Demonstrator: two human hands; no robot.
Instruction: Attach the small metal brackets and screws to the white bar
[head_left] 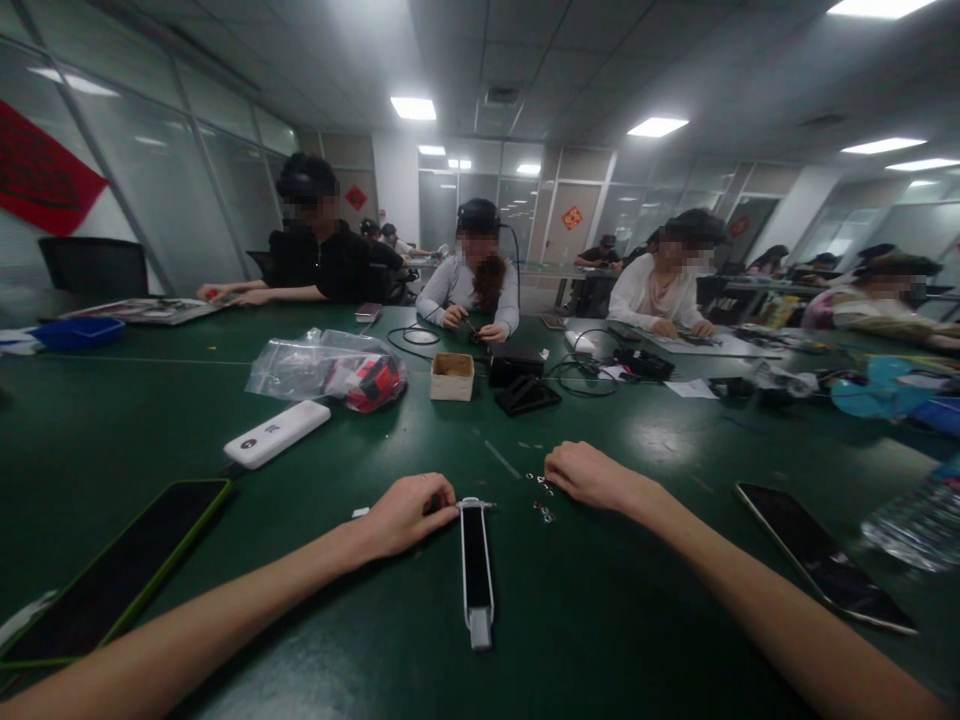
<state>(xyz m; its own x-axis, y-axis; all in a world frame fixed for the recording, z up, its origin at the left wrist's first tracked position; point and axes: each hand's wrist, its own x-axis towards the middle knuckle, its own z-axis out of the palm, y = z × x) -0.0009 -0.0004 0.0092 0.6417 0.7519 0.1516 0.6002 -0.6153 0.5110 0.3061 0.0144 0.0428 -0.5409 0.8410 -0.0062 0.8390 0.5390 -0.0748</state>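
In front of me on the green table lies a long, narrow white-framed object with a black face [477, 565], a pale block at its near end. My left hand [409, 515] is closed, thumb and forefinger pinched at its far left corner; whatever is between them is too small to make out. A thin shiny piece [487, 506] juts out to the right of that end. My right hand [581, 472] rests on the table with fingers curled down, beside several tiny shiny metal pieces [544, 512]. Its fingertips are hidden, and I cannot see what they hold.
A white power bank [277, 436] and a green-edged phone [120, 570] lie to the left, another phone [825, 555] to the right. Beyond are a plastic bag [300, 365], a small open box [451, 378] and a black case [517, 365]. Several people sit across the table.
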